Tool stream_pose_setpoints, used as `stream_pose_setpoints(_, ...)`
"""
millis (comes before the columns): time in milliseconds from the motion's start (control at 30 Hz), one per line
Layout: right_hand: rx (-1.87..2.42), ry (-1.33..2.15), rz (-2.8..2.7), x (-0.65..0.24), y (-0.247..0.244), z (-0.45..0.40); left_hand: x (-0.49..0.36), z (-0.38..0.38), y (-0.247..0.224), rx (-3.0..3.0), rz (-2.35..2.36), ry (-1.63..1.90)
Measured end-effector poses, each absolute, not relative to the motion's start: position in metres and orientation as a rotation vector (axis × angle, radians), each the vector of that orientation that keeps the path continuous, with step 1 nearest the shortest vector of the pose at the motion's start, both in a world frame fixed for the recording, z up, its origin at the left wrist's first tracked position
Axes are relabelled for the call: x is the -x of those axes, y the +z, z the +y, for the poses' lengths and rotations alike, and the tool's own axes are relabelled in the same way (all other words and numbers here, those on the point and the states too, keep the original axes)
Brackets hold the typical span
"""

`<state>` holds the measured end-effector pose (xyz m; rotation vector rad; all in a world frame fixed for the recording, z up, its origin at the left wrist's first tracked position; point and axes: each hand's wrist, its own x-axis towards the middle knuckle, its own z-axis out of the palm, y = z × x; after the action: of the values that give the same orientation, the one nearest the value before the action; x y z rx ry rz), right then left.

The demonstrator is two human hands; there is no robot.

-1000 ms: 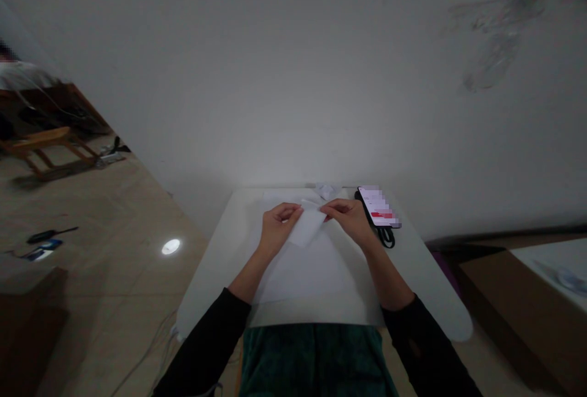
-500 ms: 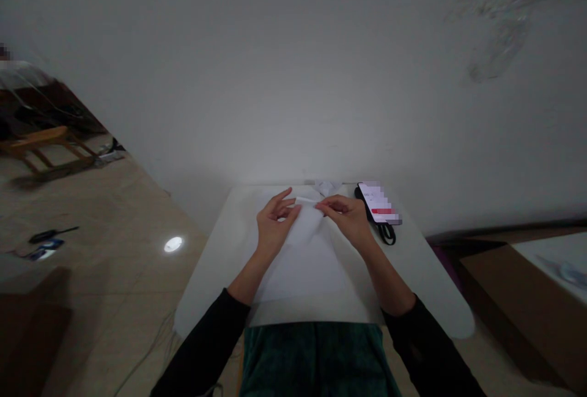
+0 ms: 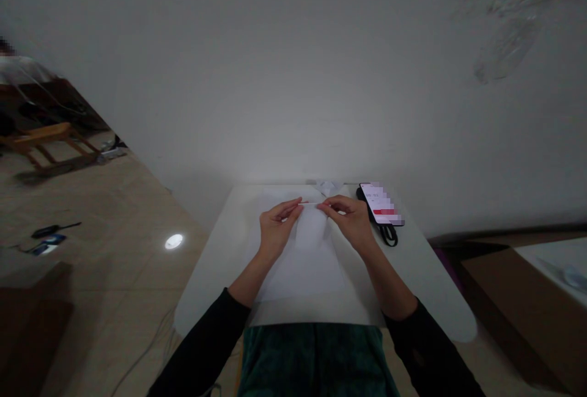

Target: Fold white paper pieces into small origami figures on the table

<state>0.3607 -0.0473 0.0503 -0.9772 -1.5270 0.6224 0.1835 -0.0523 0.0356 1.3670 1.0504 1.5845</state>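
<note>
Head view: both hands pinch a folded white paper above the middle of the worktop.

The left hand (image 3: pixel 277 229) and right hand (image 3: pixel 348 219) are each half closed, with thumb and fingers apparently gripping the top edge of the folded white paper (image 3: pixel 310 226), which hangs between them over a larger white paper sheet (image 3: pixel 298 281). Uneven tension between the hands could crease or tear the thin paper, and a loose pinch could let it slip onto the sheet. At the far right of the worktop (image 3: pixel 424 271), the smartphone (image 3: pixel 380 204) and black cable (image 3: pixel 389 237) lie near the right hand, so a wide outward movement could knock them. A crumpled white paper (image 3: pixel 328 188) sits at the far edge.
</note>
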Motion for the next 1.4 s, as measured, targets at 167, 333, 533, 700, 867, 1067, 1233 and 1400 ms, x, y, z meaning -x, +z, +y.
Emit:
stream_pose_setpoints(167,0.987,0.617,-1.506,-0.360,0.052,-0.048,-0.188,-0.054,0.035,-1.275,1.118,1.616)
stream_pose_setpoints(333,0.992,0.629,-1.501,-0.359,0.050,-0.048,-0.189,-0.054,0.031,-1.262,1.131,1.676)
stream_pose_setpoints(533,0.976,0.607,-1.504,-0.359,0.049,-0.048,-0.188,-0.052,0.027,-1.329,1.127,1.662)
stream_pose_setpoints(700,0.975,0.580,-1.530,-0.359,0.049,-0.047,-0.186,-0.052,0.029,-1.414,1.167,1.658)
stream_pose_setpoints(867,0.967,0.560,-1.560,-0.359,0.048,-0.047,-0.183,-0.054,0.030,-1.538,1.194,1.648)
stream_pose_setpoints(1067,1.013,0.509,-1.605,-0.358,0.047,-0.049,-0.179,-0.051,0.032,-1.558,1.211,1.580)
stream_pose_setpoints(1233,1.008,0.548,-1.578,-0.358,0.047,-0.048,-0.179,-0.050,0.032,-1.460,1.198,1.570)
stream_pose_setpoints(1400,1.012,0.588,-1.544,-0.357,0.047,-0.048,-0.182,-0.051,0.031,-1.353,1.167,1.567)
